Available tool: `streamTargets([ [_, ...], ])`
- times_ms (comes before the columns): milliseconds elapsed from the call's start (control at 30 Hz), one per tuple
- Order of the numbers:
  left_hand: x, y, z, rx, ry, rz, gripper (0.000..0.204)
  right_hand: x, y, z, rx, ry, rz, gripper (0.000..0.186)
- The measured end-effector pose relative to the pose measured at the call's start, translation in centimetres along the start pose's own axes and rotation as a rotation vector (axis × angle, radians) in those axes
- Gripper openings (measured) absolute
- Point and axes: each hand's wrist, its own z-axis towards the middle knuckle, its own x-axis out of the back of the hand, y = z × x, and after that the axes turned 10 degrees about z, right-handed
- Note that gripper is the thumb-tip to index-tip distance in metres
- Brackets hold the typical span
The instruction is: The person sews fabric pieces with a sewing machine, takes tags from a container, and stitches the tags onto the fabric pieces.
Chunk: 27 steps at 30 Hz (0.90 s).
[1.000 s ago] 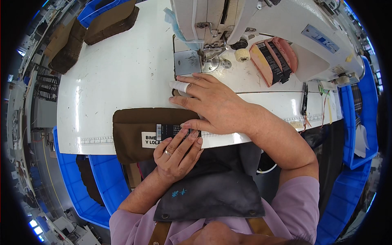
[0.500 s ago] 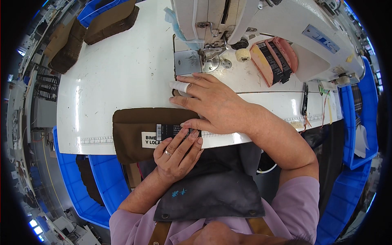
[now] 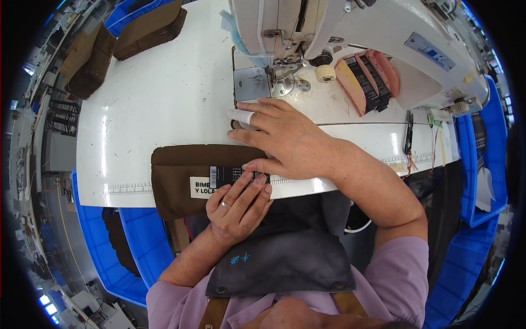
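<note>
A brown fabric piece [image 3: 178,178] with a padded look lies at the front edge of the white table, partly hanging over it. On it are a white label [image 3: 200,188] and a black label [image 3: 222,176] with a barcode. My left hand [image 3: 238,211], a ring on one finger, presses its fingertips together on the right end of the black label; its thumb is hidden. My right hand [image 3: 296,137] lies palm down with its fingers spread toward the left, white tape round one fingertip. Its thumb touches the label beside my left fingertips.
A sewing machine [image 3: 339,27] stands beyond my right hand, its needle plate [image 3: 282,86] just past the fingers. A pink holder with black labels [image 3: 367,79] and thread snips [image 3: 409,134] lie right. Brown pieces [image 3: 150,30] sit far left; blue bins [image 3: 145,247] flank the table.
</note>
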Motion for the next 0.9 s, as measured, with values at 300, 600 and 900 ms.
streamTargets([
  [300, -0.03, -0.12, -0.08, 0.001, 0.0, 0.001, 0.023, 0.03, 0.01, 0.02, 0.003, 0.002, -0.002, 0.054],
  [600, -0.18, -0.39, -0.39, -0.051, -0.013, 0.015, 0.025, 0.08, 0.02, 0.07, 0.009, 0.007, 0.002, 0.053],
  [900, -0.06, 0.06, -0.02, 0.0, -0.007, 0.005, 0.025, 0.03, 0.06, 0.07, 0.009, 0.01, 0.005, 0.053],
])
